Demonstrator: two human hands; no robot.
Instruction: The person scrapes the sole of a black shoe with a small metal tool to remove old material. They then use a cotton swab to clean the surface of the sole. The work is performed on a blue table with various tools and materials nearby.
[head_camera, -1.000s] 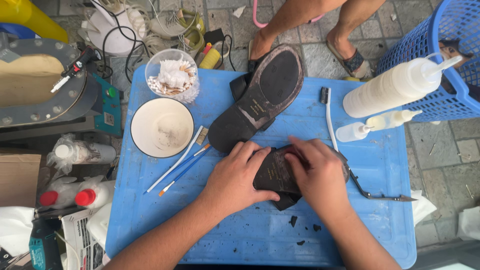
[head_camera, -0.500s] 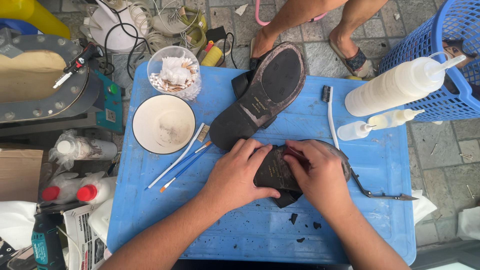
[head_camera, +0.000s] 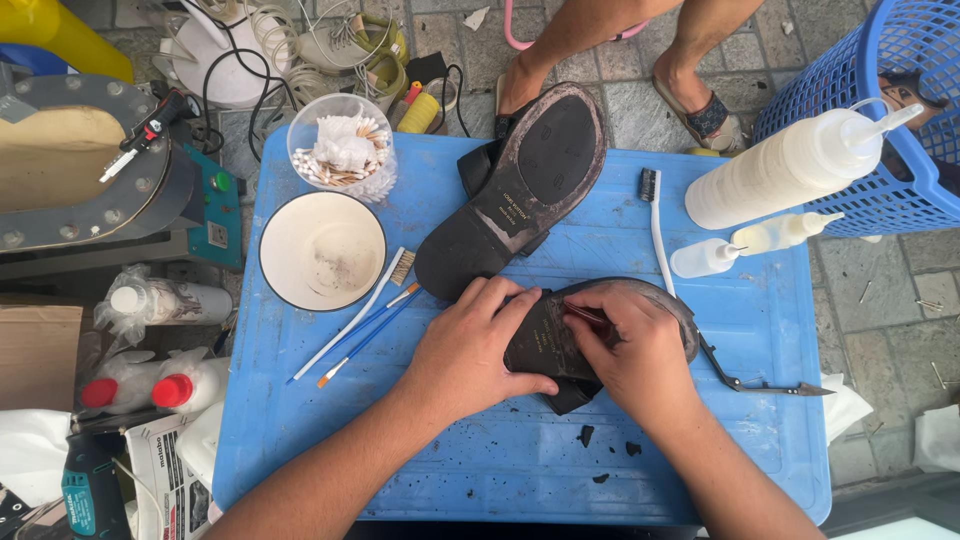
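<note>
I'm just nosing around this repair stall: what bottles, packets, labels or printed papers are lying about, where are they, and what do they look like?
Large squeeze bottle: table's far right, lying down, cream-white, thin nozzle.
Small squeeze bottle: just below it, clear with white cap.
Red-capped bottles: left of the table, white, wrapped in plastic.
Printed paper: lower left, folded, black on white.
Sole stamp: on the upturned black shoe, small and pale.

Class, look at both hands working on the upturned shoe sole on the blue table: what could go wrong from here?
1. The right hand scrapes a thin red-handled tool toward the left hand steadying the dark worn shoe sole; a slip might nick the fingers.
2. The metal pliers-like tool lies by the blue plastic table's edge and could be knocked off.
</note>
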